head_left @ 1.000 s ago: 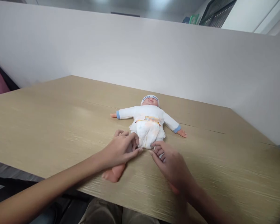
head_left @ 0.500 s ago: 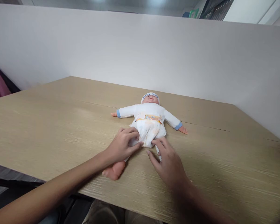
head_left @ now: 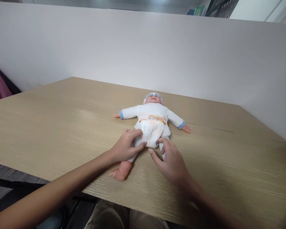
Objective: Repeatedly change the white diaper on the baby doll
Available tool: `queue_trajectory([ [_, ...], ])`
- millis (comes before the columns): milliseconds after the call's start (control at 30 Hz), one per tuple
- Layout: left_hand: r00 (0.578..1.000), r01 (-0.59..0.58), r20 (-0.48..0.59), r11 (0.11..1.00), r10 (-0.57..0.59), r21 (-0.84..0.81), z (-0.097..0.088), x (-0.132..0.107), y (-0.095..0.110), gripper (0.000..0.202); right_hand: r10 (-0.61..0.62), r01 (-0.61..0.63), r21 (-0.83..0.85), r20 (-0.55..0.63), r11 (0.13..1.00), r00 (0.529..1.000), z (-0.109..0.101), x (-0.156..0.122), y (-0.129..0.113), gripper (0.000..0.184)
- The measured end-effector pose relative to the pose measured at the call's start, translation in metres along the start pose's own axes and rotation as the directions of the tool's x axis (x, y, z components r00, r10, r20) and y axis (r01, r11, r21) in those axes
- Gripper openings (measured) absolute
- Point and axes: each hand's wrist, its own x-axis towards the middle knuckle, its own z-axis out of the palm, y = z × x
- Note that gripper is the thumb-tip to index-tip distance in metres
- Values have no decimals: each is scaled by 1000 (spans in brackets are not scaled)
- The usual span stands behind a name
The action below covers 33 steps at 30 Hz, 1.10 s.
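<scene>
Doll [head_left: 152,114] lay on its back near the middle of the tabletop [head_left: 50,127]. Its head pointed away from the person and its arms were spread to both sides. White top with blue cuffs, white cap, diaper [head_left: 153,133] with a yellow printed band at the waist.

Left grip [head_left: 126,149]: fingers bent over the doll's hip at the diaper's lower edge, with the thumb pressed in from below. It was closed on a fold of the diaper there. One bare foot [head_left: 118,173] stuck out below this grip toward the near edge of the tabletop.

Right grip [head_left: 171,161]: loosely open, thumb held apart and pointing toward the left grip. The bent fingertips touched the diaper's other lower corner. It covered most of the doll's other leg, with only a strip of white cloth showing beside the fingers.

The two grips sat close together, not touching, with the diaper's crotch between them. A white partition [head_left: 143,54] stood behind the tabletop.
</scene>
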Motion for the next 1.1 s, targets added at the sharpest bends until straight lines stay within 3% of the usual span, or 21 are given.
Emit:
queue_trajectory([
  [133,991,106,-62,981,-117,-164,5,-1,-4,29,112,-104,137,-52,985,992,-3,4,3,31],
  [267,978,148,-76,899,-196,-413,11,-1,-12,40,119,-98,186,-109,978,987,-7,7,9,29],
  [400,949,189,-123,834,-291,-518,17,-2,-15,48,134,-113,182,-104,977,986,-13,7,12,27],
  [533,915,256,-136,809,-379,-529,18,-5,-12,53,128,-112,168,-93,979,987,-15,6,13,27],
  [833,880,336,-113,772,-461,-540,13,-6,-9,58,41,-38,56,-62,998,997,-14,10,10,20],
  [933,905,319,-74,785,-418,-531,9,-5,-6,49,-2,2,4,-48,1000,999,-14,10,8,19],
  [1100,950,295,14,876,-313,-381,2,-3,-1,38,-1,2,30,-29,1000,1000,-13,14,8,19],
])
